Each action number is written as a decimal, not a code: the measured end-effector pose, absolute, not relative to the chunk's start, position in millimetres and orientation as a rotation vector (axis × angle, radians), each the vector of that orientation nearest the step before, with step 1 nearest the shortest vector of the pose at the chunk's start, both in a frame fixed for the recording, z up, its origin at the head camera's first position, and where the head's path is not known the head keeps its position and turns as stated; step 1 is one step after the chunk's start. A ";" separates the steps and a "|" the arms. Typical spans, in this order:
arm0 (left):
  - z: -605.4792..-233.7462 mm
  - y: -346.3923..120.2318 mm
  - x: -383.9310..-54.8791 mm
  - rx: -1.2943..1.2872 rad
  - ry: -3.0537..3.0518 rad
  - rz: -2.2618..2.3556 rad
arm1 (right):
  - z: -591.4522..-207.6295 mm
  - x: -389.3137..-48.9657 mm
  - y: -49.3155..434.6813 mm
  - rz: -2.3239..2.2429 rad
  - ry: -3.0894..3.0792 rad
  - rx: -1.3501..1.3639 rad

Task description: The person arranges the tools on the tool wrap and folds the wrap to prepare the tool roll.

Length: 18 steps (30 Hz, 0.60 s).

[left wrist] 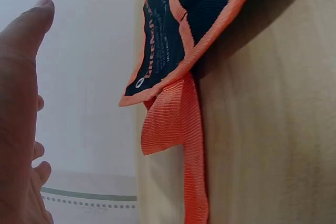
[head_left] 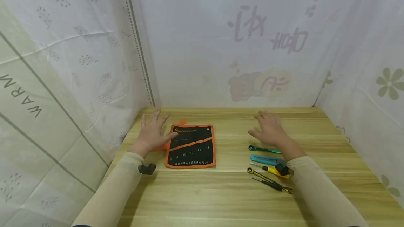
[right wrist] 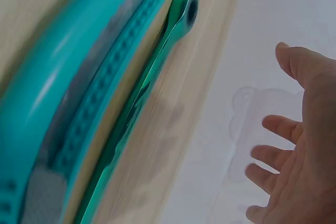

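I am viewing the left hand hovering, fingers apart; the tool pouch is lying near its thumb, the gap unclear: presumably light, floppy, best pinched at the orange binding. Nearside of the right hand, also holding nothing, the green wrench is lying: probably rigid, slick; grasp mid-shaft.

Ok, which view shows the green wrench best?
Right wrist: the green wrench is close up there, its ring end clear, though the frame's bottom crops the rest. Head shows it small, just below the right hand in frame. Left wrist doesn't show it.
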<state>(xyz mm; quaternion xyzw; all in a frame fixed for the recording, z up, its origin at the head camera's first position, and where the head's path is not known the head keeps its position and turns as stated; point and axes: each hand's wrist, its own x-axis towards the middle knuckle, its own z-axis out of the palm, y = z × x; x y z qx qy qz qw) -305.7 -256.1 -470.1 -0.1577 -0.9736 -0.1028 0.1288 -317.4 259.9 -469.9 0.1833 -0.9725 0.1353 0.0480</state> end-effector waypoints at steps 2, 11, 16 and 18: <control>-471.5 -256.6 -303.4 -0.471 -2.828 -0.295 | -470.2 -316.6 254.7 0.433 -2.964 0.580; -480.2 -259.0 -286.9 -0.519 -2.816 -0.360 | -471.7 -308.2 224.9 0.497 -2.975 0.679; -483.6 -257.4 -277.3 -0.523 -2.820 -0.384 | -473.5 -303.4 208.9 0.503 -2.981 0.762; -485.1 -255.9 -274.1 -0.523 -2.819 -0.387 | -474.4 -302.2 202.7 0.498 -2.983 0.798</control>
